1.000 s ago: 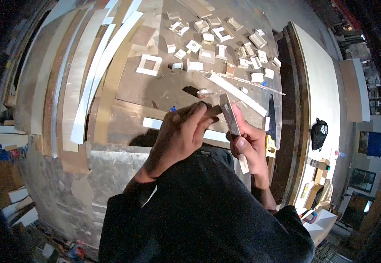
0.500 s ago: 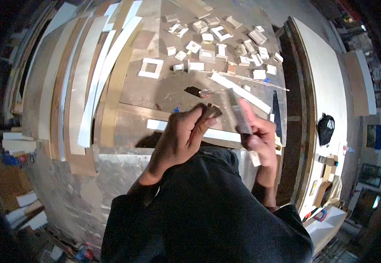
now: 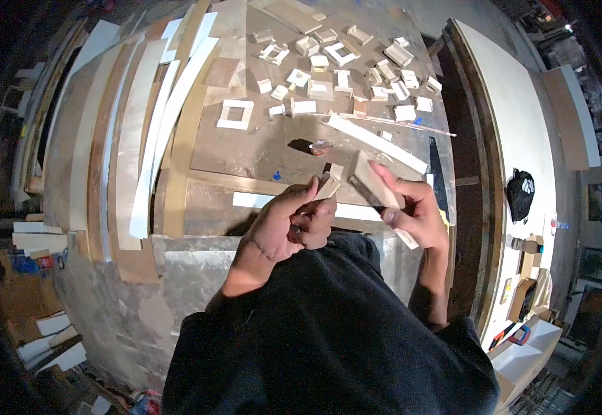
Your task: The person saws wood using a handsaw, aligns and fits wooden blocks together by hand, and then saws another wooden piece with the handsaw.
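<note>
My left hand (image 3: 284, 225) is closed round a small wooden piece (image 3: 331, 181), whose top end sticks up past the thumb and has a dark opening. To its right, my right hand (image 3: 418, 211) grips a larger pale wooden block (image 3: 376, 181) with its fingers and thumb. The block is tilted, and its lower end shows below the thumb. A narrow gap separates the block from the small piece. Both hands are raised over the near edge of the brown worktable (image 3: 245, 152). Behind them on the table lies a small clear object (image 3: 320, 146).
Many small wooden assemblies (image 3: 320, 88) lie on the far part of the table, near a square frame (image 3: 235, 115). Long boards (image 3: 124, 138) are stacked at left. A white strip (image 3: 377, 144) and a saw (image 3: 437, 166) lie at right, before a pale bench (image 3: 508, 104) holding a black pouch (image 3: 520, 196).
My left hand has turned, showing more of its palm side and the small piece. The block in my right hand has turned too, with its broad face now showing.
</note>
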`<state>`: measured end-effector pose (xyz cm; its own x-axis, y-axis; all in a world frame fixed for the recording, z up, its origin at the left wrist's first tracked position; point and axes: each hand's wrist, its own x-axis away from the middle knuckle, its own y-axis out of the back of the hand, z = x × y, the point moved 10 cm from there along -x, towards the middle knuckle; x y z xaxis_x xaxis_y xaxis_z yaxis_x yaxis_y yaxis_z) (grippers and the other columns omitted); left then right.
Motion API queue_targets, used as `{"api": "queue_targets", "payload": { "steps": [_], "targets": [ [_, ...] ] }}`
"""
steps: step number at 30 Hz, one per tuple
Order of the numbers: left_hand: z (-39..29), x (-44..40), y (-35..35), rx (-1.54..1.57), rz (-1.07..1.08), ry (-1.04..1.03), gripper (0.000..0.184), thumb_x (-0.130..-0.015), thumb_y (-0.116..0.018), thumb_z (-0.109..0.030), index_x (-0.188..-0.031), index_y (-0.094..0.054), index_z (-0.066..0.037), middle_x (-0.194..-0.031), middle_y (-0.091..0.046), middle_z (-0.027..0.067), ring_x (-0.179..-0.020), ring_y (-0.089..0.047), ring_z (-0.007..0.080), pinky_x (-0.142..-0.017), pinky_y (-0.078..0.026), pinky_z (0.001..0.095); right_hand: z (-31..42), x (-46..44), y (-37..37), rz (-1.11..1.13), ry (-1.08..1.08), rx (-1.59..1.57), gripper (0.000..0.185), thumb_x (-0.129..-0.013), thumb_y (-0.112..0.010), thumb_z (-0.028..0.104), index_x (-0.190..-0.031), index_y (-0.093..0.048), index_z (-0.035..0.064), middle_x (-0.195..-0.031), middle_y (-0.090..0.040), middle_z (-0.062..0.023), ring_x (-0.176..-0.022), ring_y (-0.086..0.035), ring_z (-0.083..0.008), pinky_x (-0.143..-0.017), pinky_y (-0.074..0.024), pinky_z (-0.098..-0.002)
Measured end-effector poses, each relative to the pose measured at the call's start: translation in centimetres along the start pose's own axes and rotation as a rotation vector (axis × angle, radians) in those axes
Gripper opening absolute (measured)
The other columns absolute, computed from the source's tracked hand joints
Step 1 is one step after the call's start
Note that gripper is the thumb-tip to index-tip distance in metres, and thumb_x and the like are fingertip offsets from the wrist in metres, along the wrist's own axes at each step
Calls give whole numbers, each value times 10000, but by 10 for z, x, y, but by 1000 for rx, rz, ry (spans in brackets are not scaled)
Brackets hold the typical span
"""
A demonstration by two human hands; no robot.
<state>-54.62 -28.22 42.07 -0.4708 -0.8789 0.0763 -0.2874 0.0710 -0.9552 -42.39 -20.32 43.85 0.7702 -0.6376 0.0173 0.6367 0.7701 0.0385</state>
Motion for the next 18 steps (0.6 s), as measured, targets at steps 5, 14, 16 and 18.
{"api": "queue_targets", "payload": {
  "steps": [5,14,16,18],
  "targets": [
    [15,-6,-5,0,48,27,391,-1046,-457,-450,-926,-519,-83,-634,-357,-52,-478,-269,40,-454,-217,221,5,13,1,-73,-4,-181,676,-750,-722,69,-1389,-529,-40,-1427,-551,-199,-1317,-509,-209,-1108,-349,-318],
    [-7,-14,21,-155,-511,-253,410,-1016,-521,-434,-867,-583,-58,-630,-436,-30,-507,-349,60,-481,-263,213,-28,32,29,13,-119,153,690,-775,-754,209,-1375,-540,-55,-1321,-622,-234,-1133,-612,-188,-991,-440,-305],
    [-32,-13,10,-464,-435,-371,416,-1046,-450,-437,-893,-556,-65,-651,-335,-61,-540,-321,81,-514,-248,246,-90,48,68,-148,-270,265,620,-842,-715,195,-1375,-534,-66,-1312,-624,-233,-987,-643,-165,-877,-482,-286],
    [-43,-11,22,-492,-535,-420,389,-1039,-477,-384,-981,-603,-21,-712,-451,-18,-591,-399,68,-538,-307,233,-153,68,122,-491,-273,329,595,-880,-704,236,-1375,-545,-53,-1207,-687,-210,-773,-644,-121,-691,-498,-246]
  ]
}}
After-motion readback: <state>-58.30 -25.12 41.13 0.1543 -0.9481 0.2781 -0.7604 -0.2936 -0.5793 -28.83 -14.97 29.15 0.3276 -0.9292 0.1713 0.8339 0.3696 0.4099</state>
